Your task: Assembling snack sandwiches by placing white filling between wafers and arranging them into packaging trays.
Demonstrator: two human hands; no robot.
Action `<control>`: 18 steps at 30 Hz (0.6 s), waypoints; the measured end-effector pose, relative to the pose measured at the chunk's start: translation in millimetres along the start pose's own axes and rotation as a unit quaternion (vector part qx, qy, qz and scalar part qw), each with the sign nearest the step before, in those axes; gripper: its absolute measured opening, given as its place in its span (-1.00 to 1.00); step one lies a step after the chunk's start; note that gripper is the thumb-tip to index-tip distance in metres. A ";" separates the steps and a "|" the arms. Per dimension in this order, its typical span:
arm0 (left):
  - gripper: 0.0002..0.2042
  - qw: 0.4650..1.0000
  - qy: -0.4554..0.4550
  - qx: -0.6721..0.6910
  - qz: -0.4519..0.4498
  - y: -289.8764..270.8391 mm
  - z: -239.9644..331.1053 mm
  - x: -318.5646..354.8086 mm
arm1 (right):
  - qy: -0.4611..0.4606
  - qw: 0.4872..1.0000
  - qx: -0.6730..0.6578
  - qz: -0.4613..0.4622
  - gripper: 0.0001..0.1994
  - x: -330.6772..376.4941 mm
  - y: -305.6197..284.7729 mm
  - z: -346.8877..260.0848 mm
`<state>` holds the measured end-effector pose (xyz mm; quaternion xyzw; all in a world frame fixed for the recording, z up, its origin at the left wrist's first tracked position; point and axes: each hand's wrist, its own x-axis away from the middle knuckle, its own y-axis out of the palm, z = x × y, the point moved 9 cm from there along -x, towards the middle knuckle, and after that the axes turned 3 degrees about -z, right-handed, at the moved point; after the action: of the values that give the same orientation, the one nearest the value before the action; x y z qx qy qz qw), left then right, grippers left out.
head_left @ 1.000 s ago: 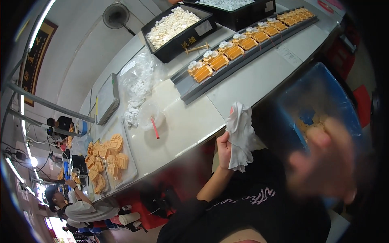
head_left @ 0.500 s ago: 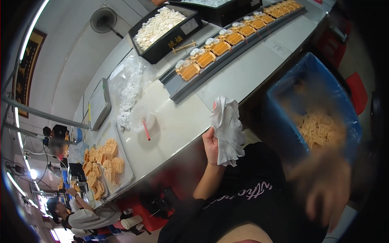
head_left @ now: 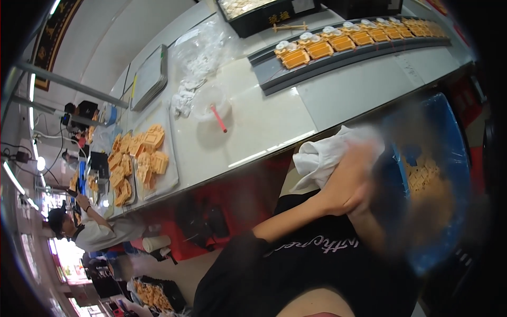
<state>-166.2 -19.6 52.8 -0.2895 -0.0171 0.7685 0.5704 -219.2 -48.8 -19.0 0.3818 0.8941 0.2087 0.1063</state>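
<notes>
White cloth [head_left: 322, 158] sits bunched against my left hand [head_left: 351, 182] at the near edge of the long pale counter [head_left: 264, 132]. The hand is smeared with motion, so I cannot tell how its fingers lie on the cloth. My right hand I cannot pick out in the blur by the blue crate [head_left: 443, 179], which holds yellow waffle pieces just beside the cloth.

The counter runs off under a pale wall, with a person in a dark cap [head_left: 58, 222] working at its far end. On it sits a grey tray [head_left: 338, 58] with a row of orange waffles in small cups, a black box [head_left: 264, 16] with a pale label on its side, a clear lidded cup with a red straw [head_left: 214, 108], crumpled clear bags [head_left: 198, 53], a flat scale [head_left: 150, 76] and a tray of loose waffles [head_left: 140, 161].

Against half a second ago the cloth has dropped from upright in my fingers to low and sideways — closer to the crate — and my view has swung left.
</notes>
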 end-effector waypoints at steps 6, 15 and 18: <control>-0.24 0.925 0.151 -0.213 0.277 -32.6 26.5 63.2 | -0.049 0.987 -0.146 0.047 -0.60 -20.9 2.4 -7.8; -0.53 0.682 -0.278 0.598 0.316 -13.6 -96.6 83.0 | -0.119 0.809 0.452 -0.356 -0.70 -11.2 107.1 -115.7; -0.57 0.676 -0.268 0.623 0.290 -13.6 -94.0 73.6 | -0.080 0.843 0.323 -0.423 -0.76 16.4 112.0 -211.9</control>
<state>-124.1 21.8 -51.9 0.3606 0.3980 0.7727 0.3383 -233.0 -29.1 220.1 -0.0051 0.9740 -0.1881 0.1261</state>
